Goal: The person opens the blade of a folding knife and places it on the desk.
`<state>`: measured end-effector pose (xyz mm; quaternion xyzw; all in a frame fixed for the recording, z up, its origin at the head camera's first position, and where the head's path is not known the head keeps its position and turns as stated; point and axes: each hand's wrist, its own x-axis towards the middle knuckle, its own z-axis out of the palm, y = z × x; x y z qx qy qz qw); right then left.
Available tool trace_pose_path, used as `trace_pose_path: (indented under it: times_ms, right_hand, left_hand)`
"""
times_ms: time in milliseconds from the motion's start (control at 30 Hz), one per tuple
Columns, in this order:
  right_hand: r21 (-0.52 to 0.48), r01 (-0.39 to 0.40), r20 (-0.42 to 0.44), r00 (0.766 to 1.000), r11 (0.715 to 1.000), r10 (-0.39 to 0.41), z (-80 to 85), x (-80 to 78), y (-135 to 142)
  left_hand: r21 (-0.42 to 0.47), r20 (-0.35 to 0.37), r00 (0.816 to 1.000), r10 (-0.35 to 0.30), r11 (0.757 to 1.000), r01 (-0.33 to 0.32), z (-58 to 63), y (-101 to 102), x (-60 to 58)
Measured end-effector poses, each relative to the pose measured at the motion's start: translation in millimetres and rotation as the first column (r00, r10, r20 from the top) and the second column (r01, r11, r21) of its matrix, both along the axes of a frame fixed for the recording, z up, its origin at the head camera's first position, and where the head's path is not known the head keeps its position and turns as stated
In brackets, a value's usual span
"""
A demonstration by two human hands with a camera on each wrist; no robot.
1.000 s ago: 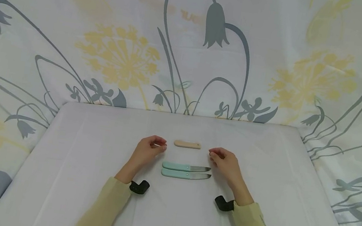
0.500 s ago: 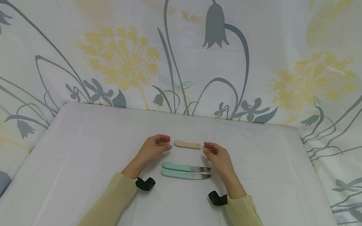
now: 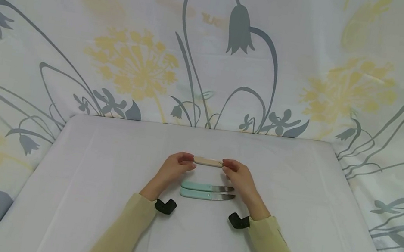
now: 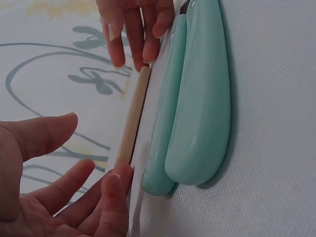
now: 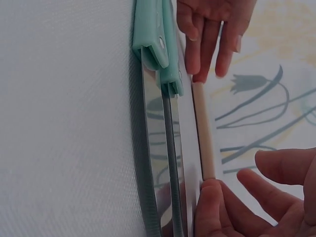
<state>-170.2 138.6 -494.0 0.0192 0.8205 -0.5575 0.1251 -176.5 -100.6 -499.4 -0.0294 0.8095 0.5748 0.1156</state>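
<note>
A slim beige folding knife [image 3: 207,161], its blade folded away, lies crosswise on the white cloth. My left hand [image 3: 174,169] touches its left end with the fingertips, thumb held apart. At the other end, fingertips of my right hand [image 3: 241,178] meet the knife, and that thumb also stands off. Both wrist views show relaxed, fairly straight fingers against the ends of the beige knife [image 4: 133,118]. Nearer the body lie two mint-green folding knives, the farther one [image 3: 196,185] and the nearer one [image 3: 195,194], side by side with blades out and pointing right.
The table [image 3: 97,197] is covered in white cloth. Behind it hangs a white curtain [image 3: 210,70] with grey and yellow flower prints, which also runs along both sides. Black wrist mounts [image 3: 165,206] sit at the sleeve cuffs.
Both hands have moved inward from either side until their fingertips reach the beige knife's ends. The mint-green knives have stayed in place.
</note>
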Motion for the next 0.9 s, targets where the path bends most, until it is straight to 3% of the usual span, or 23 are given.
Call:
trace_pose_path:
  times_ms: [500,900]
  right_hand:
    - [-0.054,0.102,-0.025,0.994,0.993,-0.103,-2.3,3.0,-3.8]
    - [-0.139,0.166,-0.076,0.981,0.976,-0.178,1.2,7.5,-6.3]
  left_hand:
    - [0.023,0.016,0.999,0.051,0.998,-0.051,0.6,4.4,4.6]
    - [0.057,-0.068,0.996,0.052,0.997,-0.048,8.2,10.1,15.3]
